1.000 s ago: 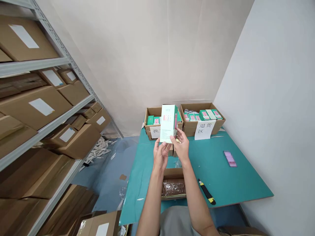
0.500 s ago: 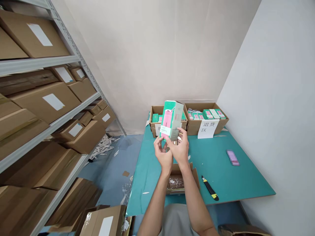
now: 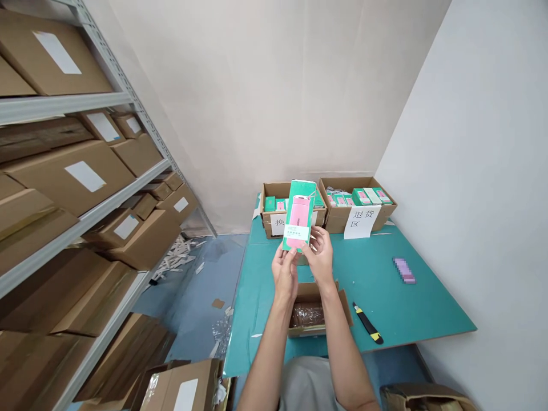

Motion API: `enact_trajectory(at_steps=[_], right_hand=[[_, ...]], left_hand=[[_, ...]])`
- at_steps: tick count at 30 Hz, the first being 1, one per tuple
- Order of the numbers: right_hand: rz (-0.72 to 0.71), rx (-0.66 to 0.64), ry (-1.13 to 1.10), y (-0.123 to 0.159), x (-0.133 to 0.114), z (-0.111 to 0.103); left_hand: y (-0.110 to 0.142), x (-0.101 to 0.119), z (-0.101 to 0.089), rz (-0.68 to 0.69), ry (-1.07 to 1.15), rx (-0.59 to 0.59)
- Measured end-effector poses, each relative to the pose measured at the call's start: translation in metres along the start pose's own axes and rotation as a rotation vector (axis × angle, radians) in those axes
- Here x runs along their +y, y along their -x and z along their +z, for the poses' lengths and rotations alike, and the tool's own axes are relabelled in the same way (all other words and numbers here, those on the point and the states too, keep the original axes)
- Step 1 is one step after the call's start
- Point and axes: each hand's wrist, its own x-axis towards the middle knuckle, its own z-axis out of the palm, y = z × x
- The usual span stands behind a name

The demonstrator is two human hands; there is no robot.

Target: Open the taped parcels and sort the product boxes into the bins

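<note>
While the left grip (image 3: pixel 285 275) and the right grip (image 3: pixel 320 258) both clasp the lower end of a green-and-pink box (image 3: pixel 298 214), it tilts slightly above the bench (image 3: pixel 368 285), before a labelled carton (image 3: pixel 266 224) of similar boxes (image 3: pixel 269 204). Nearer the body sits an open carton (image 3: pixel 302 331) holding something brown in clear wrap (image 3: pixel 307 313), with a black-and-yellow cutter (image 3: pixel 366 322) to its right.

Beneath the fingers (image 3: pixel 309 254) spreads a teal tabletop (image 3: pixel 363 274). Beyond them rises a pale beige wall (image 3: pixel 265 103); to their right stands a smooth whitish wall (image 3: pixel 483 160). Left of them leans into view a grey metal rack (image 3: pixel 124 194), with blue floor (image 3: pixel 192 319) between it and the tabletop.
</note>
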Motion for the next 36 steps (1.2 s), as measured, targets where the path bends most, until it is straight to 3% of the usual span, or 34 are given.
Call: enact_trajectory(at_steps=[4,8,11,15,18,23,26,31,36], right_hand=[[-0.048,-0.007,0.077,-0.003,-0.003,-0.006],[-0.178,-0.004,0.212,-0.007,-0.013,-0.014],[-0.185,-0.028,0.266,-0.012,-0.018,-0.019],[-0.149,0.045,0.231,-0.024,-0.018,-0.032],[-0.114,0.051,0.104,-0.034,-0.019,-0.049],[-0.006,-0.015,-0.062,-0.043,-0.017,-0.078],[0.009,-0.049,-0.102,-0.046,-0.011,-0.09],[-0.06,-0.107,-0.09,-0.051,-0.011,-0.1],[-0.148,-0.118,0.029,-0.042,-0.036,-0.095]], left_hand=[[-0.002,-0.01,0.002,0.037,-0.053,0.072],[-0.002,-0.019,0.014,0.179,-0.152,0.142],[0.003,-0.027,0.027,0.288,-0.231,0.163],[0.014,-0.035,0.04,0.373,-0.305,0.074],[0.018,-0.037,0.046,0.291,-0.227,-0.015],[0.018,-0.038,0.056,-0.043,-0.07,-0.066],[0.023,-0.042,0.062,-0.052,-0.087,-0.051],[0.034,-0.047,0.069,0.055,-0.166,0.041],[0.037,-0.052,0.074,0.32,-0.384,0.216]])
